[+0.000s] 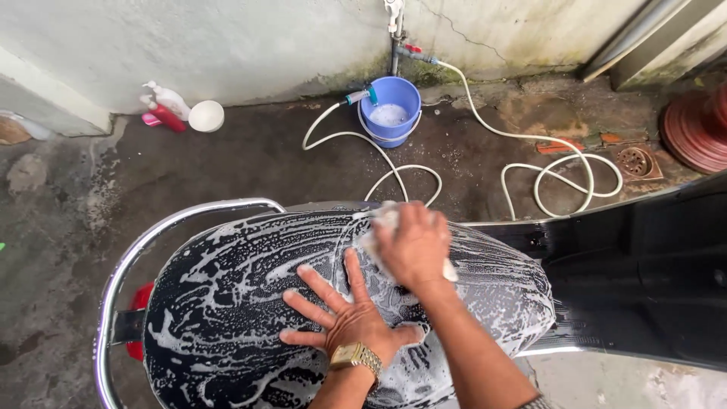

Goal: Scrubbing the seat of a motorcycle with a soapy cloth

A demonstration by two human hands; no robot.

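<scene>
A black scooter seat covered in white soap foam fills the lower middle of the head view. My left hand lies flat on the seat with fingers spread, a gold watch on its wrist. My right hand is closed over a white soapy cloth and presses it against the seat's far edge. A chrome grab rail curves around the seat's left end.
A blue bucket with sudsy water stands by the wall under a tap. A white hose loops over the wet concrete. Spray bottles and a white bowl sit at the wall. A floor drain lies at right.
</scene>
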